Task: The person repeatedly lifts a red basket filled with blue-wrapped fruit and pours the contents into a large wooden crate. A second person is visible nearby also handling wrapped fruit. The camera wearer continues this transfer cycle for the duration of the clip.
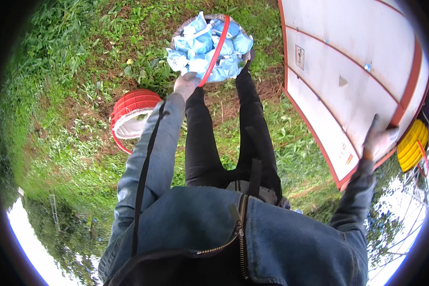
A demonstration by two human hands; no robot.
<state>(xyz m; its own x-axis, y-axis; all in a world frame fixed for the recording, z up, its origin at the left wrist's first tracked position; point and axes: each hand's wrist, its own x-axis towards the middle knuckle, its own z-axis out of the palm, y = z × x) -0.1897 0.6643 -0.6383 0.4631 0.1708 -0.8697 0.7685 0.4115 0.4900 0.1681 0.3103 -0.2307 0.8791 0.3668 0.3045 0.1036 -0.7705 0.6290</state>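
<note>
A round basket (176, 34) heaped with blue bags (202, 43) is before my legs, a red handle (220, 46) arching over it. My left hand (186, 85), in a pale glove, grips the basket at its near rim beside the handle's foot; the bags partly hide the fingers. At the right, my right hand (380, 141) touches a large white panel (346, 68) with red metal framing, close to its edge. The thumb and fingers lie apart around the lower end of a red frame bar (409, 85). Whether they grip it is not clear.
A red plastic basket (134, 102) with a white lining lies tipped on the grass to my left. Beyond the panel's right edge is a yellow basket (412, 146) with a red handle. Weeds and dry litter cover the ground (93, 71).
</note>
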